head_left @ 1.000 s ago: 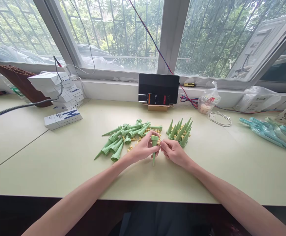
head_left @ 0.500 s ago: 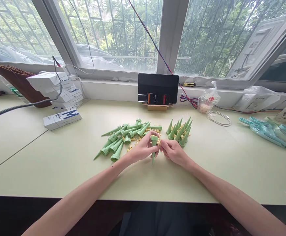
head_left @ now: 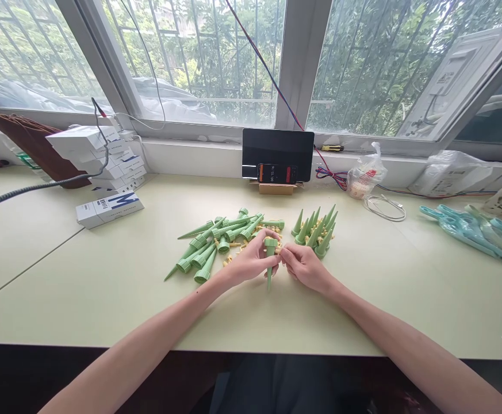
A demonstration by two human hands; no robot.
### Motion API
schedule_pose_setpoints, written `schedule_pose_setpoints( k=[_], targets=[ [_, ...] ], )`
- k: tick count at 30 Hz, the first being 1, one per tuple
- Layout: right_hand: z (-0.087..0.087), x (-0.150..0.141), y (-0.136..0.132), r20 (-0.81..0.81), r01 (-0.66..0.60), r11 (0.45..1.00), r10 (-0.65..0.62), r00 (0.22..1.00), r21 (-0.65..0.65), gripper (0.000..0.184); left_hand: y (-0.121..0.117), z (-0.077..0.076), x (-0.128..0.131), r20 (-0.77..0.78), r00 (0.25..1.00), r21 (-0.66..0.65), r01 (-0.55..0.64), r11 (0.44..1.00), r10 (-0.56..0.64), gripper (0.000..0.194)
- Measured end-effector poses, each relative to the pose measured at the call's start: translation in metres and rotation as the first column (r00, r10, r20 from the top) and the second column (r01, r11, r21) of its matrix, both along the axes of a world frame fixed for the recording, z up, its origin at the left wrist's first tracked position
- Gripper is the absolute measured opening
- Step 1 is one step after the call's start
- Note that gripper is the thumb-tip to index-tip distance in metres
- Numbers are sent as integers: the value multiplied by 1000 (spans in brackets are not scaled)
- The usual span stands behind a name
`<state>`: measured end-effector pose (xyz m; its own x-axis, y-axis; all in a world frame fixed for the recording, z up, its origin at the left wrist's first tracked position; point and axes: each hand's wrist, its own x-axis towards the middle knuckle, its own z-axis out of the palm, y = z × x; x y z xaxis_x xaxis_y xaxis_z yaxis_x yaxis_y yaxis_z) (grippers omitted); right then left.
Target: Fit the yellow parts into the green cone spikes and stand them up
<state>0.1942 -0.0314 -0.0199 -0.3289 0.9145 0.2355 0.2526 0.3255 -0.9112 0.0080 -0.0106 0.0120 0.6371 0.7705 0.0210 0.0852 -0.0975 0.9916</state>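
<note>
My left hand [head_left: 251,265] is closed around a green plant watering spike [head_left: 270,246], whose tip points down and whose ribbed cap is on top. At the cap's right side, my right hand [head_left: 306,267] pinches a small yellow valve [head_left: 278,251]; the fingertips partly hide it. To the left lies a loose heap of green spikes [head_left: 205,270], with small yellow parts [head_left: 229,260] among them. Behind my right hand, several spikes with yellow pieces [head_left: 315,233] stand tip up in a cluster.
A phone [head_left: 276,173] showing a timer leans against a dark tablet [head_left: 278,146] at the back. White boxes [head_left: 110,209] are stacked at the left. On the right are a coiled white cable [head_left: 384,208], a plastic bag [head_left: 365,177] and bagged teal items [head_left: 470,230].
Almost nothing differs. My right fingertips have shifted very slightly at the yellow valve, while the spike stays in my left hand.
</note>
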Motion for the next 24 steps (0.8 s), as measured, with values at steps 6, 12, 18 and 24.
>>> schedule_pose_setpoints(
  k=[6,12,18,24],
  targets=[
    [0,0,0,5,15,1000,-15,1000,-9,50,0,-1,0,-8,1000,6,9,1000,-9,32],
    [-1,-1,1,22,30,999,-30,999,-9,55,0,0,0,-31,1000,28,5,1000,-4,32],
    [3,-1,0,7,35,999,-35,999,-29,52,-1,2,0,3,1000,-18,11,1000,-11,33],
    [10,-3,-4,-58,20,999,-22,998,-47,35,0,4,0,8,999,-4,-34,999,34,39]
  ],
)
